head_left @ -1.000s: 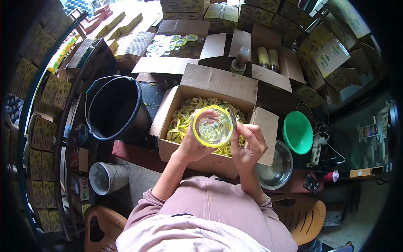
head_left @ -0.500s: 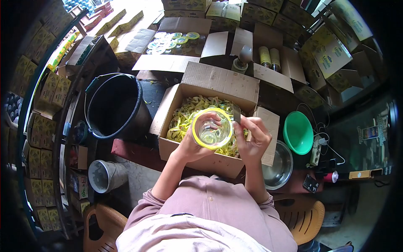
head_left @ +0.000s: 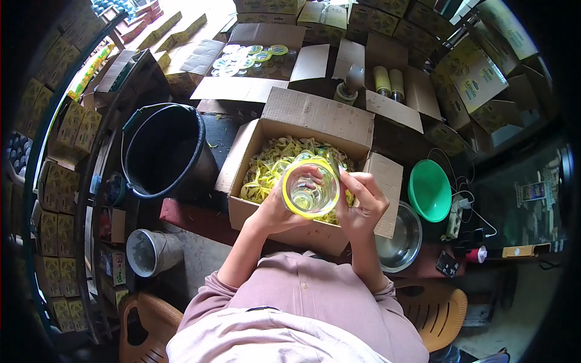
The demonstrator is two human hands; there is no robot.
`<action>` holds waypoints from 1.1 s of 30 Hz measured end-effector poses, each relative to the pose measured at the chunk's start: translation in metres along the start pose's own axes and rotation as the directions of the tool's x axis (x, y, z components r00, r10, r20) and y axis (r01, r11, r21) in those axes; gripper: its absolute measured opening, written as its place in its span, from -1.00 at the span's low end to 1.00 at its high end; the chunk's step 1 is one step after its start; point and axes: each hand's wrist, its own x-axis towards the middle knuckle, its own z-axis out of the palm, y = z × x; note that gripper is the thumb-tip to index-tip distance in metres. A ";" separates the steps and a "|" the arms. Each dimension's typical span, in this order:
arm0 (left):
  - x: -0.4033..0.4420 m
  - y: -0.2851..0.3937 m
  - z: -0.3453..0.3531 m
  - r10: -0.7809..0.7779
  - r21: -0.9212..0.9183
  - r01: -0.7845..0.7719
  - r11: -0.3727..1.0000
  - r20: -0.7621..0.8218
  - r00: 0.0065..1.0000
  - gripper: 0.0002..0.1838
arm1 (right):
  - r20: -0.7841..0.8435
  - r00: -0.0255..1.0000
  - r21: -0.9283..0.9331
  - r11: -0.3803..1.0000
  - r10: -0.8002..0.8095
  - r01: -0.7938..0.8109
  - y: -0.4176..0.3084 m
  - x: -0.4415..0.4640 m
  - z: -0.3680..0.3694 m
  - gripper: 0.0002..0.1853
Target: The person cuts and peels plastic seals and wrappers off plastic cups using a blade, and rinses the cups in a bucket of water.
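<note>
A clear plastic cup with a yellow rim is tilted so that its open mouth faces me. My left hand is wrapped round its left side. At the cup's right edge, my right hand pinches a small thin dark blade between thumb and fingers. Both hands are above an open cardboard box, which holds a heap of yellow-green strips.
A black bucket stands left of the box, a grey bucket lower left. At right are a green bowl, a metal bowl and a power strip. Another box behind holds yellow-rimmed cups.
The cup and my left hand have shifted slightly right. My right hand, with the blade, first moved a little away from the rim and is now back against it.
</note>
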 end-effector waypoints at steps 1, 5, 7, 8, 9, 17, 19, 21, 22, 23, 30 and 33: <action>-0.001 0.001 -0.001 -0.013 -0.001 0.013 1.000 0.000 1.000 -0.28 | 0.015 1.000 0.016 1.000 0.006 -0.006 0.000 0.002 -0.001 -0.76; 0.001 0.001 -0.003 -0.030 -0.072 0.027 0.997 -0.047 0.998 -0.29 | 0.067 0.996 0.137 0.988 0.055 -0.064 0.008 -0.001 -0.003 -0.76; 0.001 0.003 -0.007 -0.038 -0.059 0.038 0.998 -0.004 0.999 -0.29 | 0.062 0.998 0.086 0.996 0.028 -0.034 0.006 -0.004 -0.003 -0.76; 0.002 0.004 -0.007 -0.045 -0.055 0.046 0.997 0.018 0.999 -0.30 | 0.063 0.998 0.086 0.996 0.024 -0.029 0.006 -0.002 -0.004 -0.76; 0.003 0.005 -0.006 -0.048 -0.063 0.051 0.997 0.045 0.998 -0.30 | 0.061 0.998 0.086 0.996 0.021 -0.026 0.005 0.000 -0.004 -0.76; 0.007 0.005 -0.007 -0.050 -0.145 0.065 0.987 0.105 0.993 -0.33 | 0.100 0.991 0.181 0.978 0.088 -0.105 0.010 0.000 -0.007 -0.76; 0.007 0.002 -0.007 -0.059 -0.184 0.078 0.980 0.108 0.992 -0.34 | 0.110 0.991 0.153 0.984 0.073 -0.089 0.009 0.000 -0.009 -0.76; 0.005 0.000 -0.004 -0.092 -0.245 0.116 0.963 0.109 0.990 -0.34 | 0.104 0.992 0.165 0.982 0.077 -0.094 0.010 0.000 -0.008 -0.76; 0.005 0.000 -0.004 -0.100 -0.250 0.125 0.960 0.112 0.989 -0.35 | 0.099 0.992 0.171 0.981 0.080 -0.097 0.010 0.000 -0.007 -0.75; 0.006 0.000 -0.005 -0.106 -0.254 0.132 0.958 0.114 0.988 -0.36 | 0.093 0.994 0.137 0.988 0.063 -0.076 0.009 0.001 -0.006 -0.75; 0.007 -0.001 -0.005 -0.033 -0.134 0.056 0.989 0.170 0.985 -0.33 | 0.088 0.996 0.100 0.994 0.026 -0.035 0.011 0.005 -0.001 -0.73; 0.004 -0.001 0.003 -0.004 -0.350 0.010 0.937 0.016 1.000 -0.24 | 0.062 0.996 0.127 0.989 0.067 -0.074 0.009 0.004 0.000 -0.73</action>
